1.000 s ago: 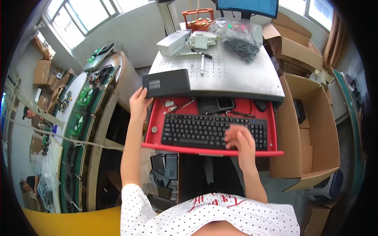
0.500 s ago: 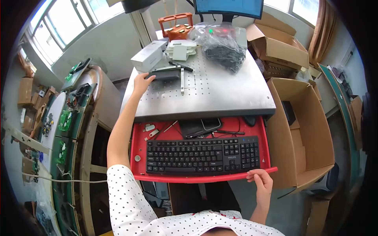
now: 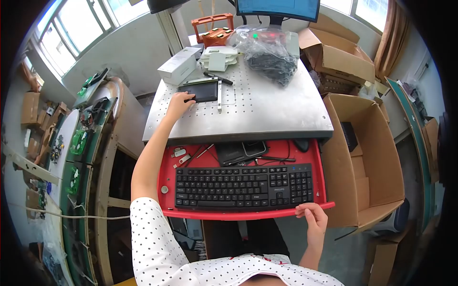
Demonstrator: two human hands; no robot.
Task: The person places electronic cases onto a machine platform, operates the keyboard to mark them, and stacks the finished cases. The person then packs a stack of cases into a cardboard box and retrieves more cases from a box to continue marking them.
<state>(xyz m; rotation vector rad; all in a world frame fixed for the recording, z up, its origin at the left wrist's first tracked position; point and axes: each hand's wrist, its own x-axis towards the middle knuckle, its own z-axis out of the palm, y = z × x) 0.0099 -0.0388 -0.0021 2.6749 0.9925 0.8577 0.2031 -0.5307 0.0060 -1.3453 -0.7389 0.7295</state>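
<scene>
A black flat rectangular case (image 3: pixel 204 92) lies on the perforated metal tabletop (image 3: pixel 272 112), inside the corner of an L-shaped metal guide (image 3: pixel 220 97). My left hand (image 3: pixel 179 105) has its fingers closed on the case's lower left edge; part of that edge is hidden by the fingertips. My right hand (image 3: pixel 315 218) is by the right end of the red drawer's front lip (image 3: pixel 262 214). Its fingers are bent and apart, holding nothing, with the fingertips at the lip. A black keyboard (image 3: pixel 222 187) fills the front of the drawer.
Behind the guide are a black pen-like tool (image 3: pixel 218 78), a white box (image 3: pixel 179 68), stacked white pieces (image 3: pixel 218 57) and a plastic-wrapped black bundle (image 3: pixel 273 66). A monitor (image 3: pixel 279 8) stands at the back. An open cardboard box (image 3: pixel 343 190) is at the right, shelving with green boards (image 3: pixel 78 143) at the left.
The black case has come down flat against the guide, and my left hand has shifted slightly right and toward me with it. My right hand stays at the drawer lip.
</scene>
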